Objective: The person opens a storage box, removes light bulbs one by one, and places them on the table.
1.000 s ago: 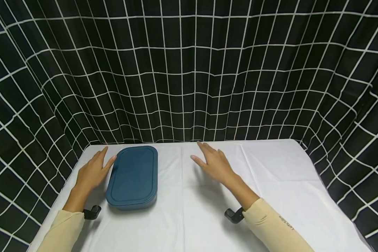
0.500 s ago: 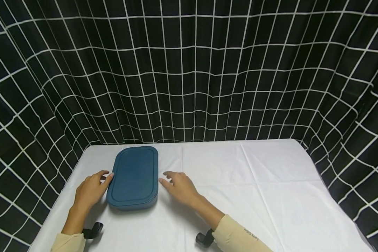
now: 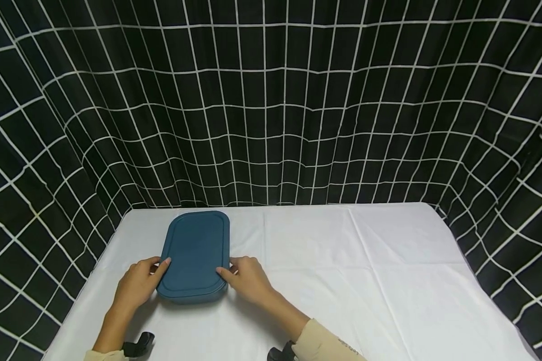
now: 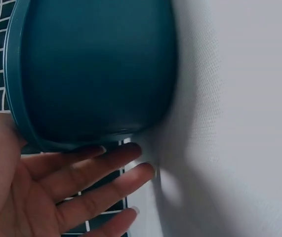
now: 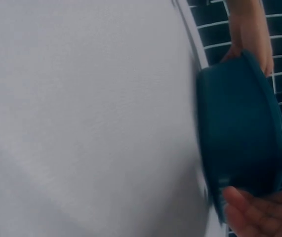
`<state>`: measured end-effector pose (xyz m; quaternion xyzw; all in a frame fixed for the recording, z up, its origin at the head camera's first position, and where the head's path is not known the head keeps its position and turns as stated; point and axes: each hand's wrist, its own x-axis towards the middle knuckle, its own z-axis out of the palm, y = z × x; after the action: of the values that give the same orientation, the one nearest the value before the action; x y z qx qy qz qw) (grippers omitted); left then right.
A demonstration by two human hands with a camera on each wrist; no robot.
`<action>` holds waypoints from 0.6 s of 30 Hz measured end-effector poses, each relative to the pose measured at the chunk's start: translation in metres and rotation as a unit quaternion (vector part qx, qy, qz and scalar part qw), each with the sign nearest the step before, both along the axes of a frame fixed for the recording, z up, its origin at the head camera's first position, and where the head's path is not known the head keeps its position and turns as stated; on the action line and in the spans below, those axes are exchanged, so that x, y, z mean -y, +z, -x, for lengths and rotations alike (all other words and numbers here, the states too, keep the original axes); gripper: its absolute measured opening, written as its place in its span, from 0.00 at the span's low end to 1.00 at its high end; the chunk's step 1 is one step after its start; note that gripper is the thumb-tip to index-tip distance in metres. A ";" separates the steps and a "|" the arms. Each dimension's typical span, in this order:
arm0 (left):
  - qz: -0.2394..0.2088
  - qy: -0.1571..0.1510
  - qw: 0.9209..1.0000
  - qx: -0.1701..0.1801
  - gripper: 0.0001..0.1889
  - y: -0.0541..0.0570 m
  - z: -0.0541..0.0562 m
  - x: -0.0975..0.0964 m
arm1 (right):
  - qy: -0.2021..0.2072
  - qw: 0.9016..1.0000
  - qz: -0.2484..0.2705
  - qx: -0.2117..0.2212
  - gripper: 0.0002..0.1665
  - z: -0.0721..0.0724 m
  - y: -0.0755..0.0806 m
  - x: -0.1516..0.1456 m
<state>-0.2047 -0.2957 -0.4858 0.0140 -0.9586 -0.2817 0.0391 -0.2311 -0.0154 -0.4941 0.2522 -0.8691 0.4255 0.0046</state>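
Note:
A blue rectangular food container (image 3: 194, 250) with a matching lid sits at the left of the white table. My left hand (image 3: 137, 283) grips its left side, thumb on the lid's edge and fingers beside the wall. On the opposite side, my right hand (image 3: 253, 283) holds it with the thumb over the lid. The left wrist view shows the container's wall (image 4: 101, 74) close up, the left fingers (image 4: 101, 168) spread along it under the rim. Seen from the right wrist, the right fingertips (image 5: 237, 197) lie against the wall, and the left hand (image 5: 249, 29) is at the far side.
A white cloth (image 3: 334, 281) with fold creases covers the table. Behind it and along both sides hangs a black curtain (image 3: 275, 110) with a white grid. Black wrist straps (image 3: 137, 346) show at the cuffs.
My right hand has swung left from mid-table to the container's right side. The left hand has drawn nearer me along the left side. Both thumbs now rest on the lid.

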 end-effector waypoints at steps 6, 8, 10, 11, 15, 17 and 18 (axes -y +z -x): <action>0.012 0.000 0.999 -0.039 0.26 0.000 0.001 -0.001 | -0.018 1.000 -0.018 -0.014 0.21 0.000 0.003 0.002; 0.019 0.003 0.998 -0.053 0.25 0.000 0.001 -0.002 | -0.024 0.999 -0.022 -0.020 0.18 0.000 0.005 0.002; 0.029 0.006 0.998 -0.062 0.24 0.001 0.001 -0.002 | -0.028 0.999 -0.025 -0.025 0.17 -0.001 0.007 0.003; 0.033 0.008 0.997 -0.064 0.24 0.002 0.001 -0.002 | -0.029 0.999 -0.025 -0.025 0.16 -0.002 0.008 0.003; 0.048 0.013 0.997 -0.062 0.24 0.005 -0.002 -0.003 | -0.030 0.999 -0.018 -0.021 0.14 -0.003 0.009 0.004; 0.052 0.015 0.997 -0.061 0.24 0.006 -0.003 -0.004 | -0.028 0.999 -0.009 -0.017 0.14 -0.004 0.009 0.005; 0.054 0.016 0.997 -0.061 0.23 0.007 -0.004 -0.004 | -0.026 1.000 -0.004 -0.016 0.14 -0.004 0.009 0.005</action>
<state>-0.2010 -0.2914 -0.4792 0.0104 -0.9680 -0.2290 0.1025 -0.2272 -0.0201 -0.4852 0.2363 -0.8767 0.4181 0.0285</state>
